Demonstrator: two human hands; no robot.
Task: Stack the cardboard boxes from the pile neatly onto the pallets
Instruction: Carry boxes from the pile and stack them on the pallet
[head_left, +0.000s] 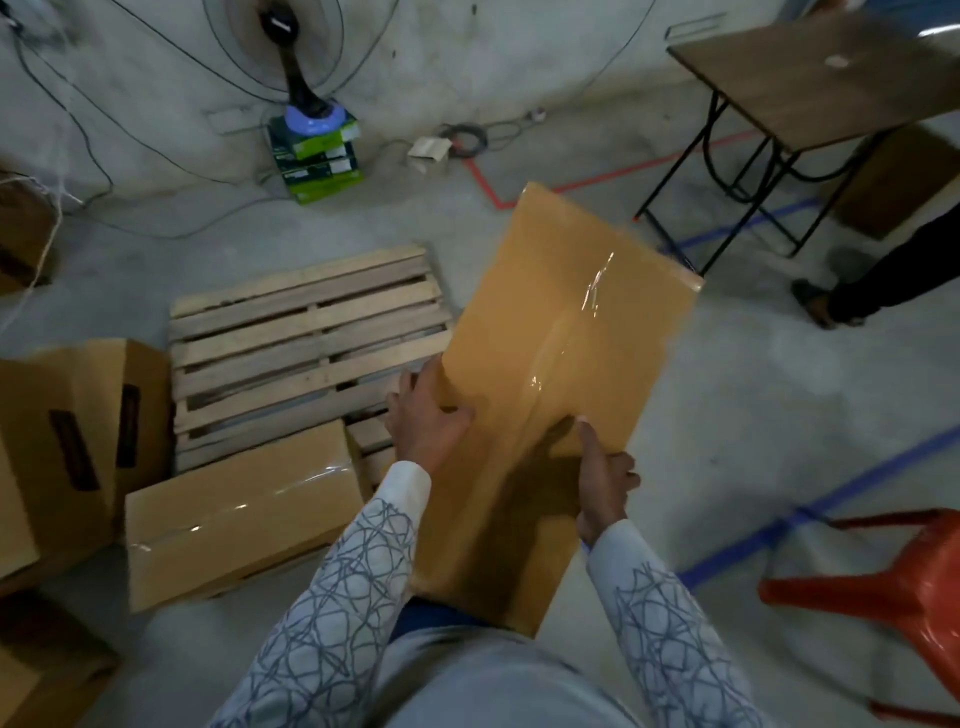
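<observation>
Grey concrete floor (753, 415) w/ slatted raw-wood pallet (306, 332) lying flat. Long rectangular cardboard box (561, 322), smooth brown w/ glossy clear tape down its face, is held in air just right of pallet, tilted; similar taped box (239, 514) sits on pallet's near end. Left hand (426, 421) is curled round held box's left edge, right hand (605, 486) grips the right edge, thumb on top face.

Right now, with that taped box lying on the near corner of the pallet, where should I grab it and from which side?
Probably by its two short ends, coming from the near long side. The taped box lies flat on the pallet, long way across you, with its near face unobstructed. Its left end sits close to the open box, so that side may be tight.
</observation>
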